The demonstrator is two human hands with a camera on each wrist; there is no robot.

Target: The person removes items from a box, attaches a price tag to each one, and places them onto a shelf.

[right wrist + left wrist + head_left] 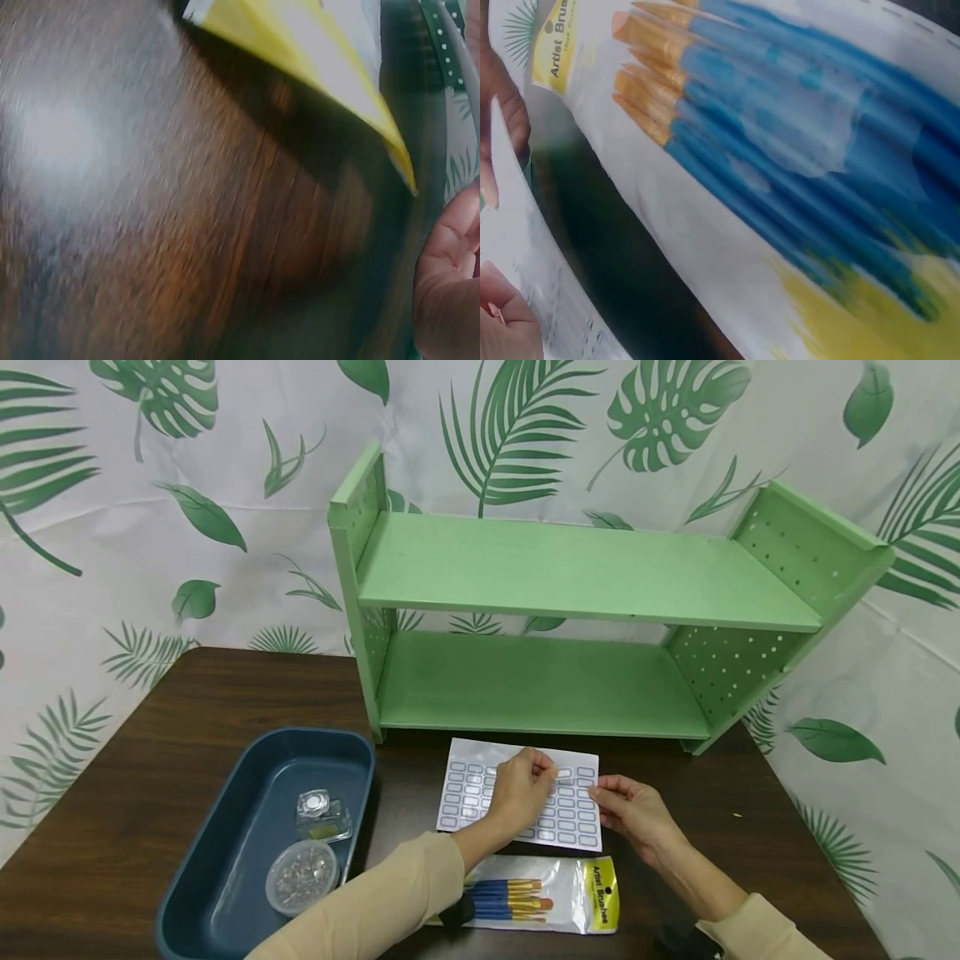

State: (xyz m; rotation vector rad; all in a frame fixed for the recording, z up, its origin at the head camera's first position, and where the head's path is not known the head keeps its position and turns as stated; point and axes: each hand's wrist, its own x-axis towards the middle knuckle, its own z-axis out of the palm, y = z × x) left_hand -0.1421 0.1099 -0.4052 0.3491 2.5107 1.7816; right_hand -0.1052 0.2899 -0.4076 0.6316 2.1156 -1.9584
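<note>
Lowest in the frame we see a brush pack whose yellow header reads "Artist Brushes". Just above it, at centre, the label sheet lies on the table, white with rows of blue-outlined blanks. Our left hand seems to pinch one label; our right hand pinches the sheet's right edge. Beyond stands a green shelf.
</note>
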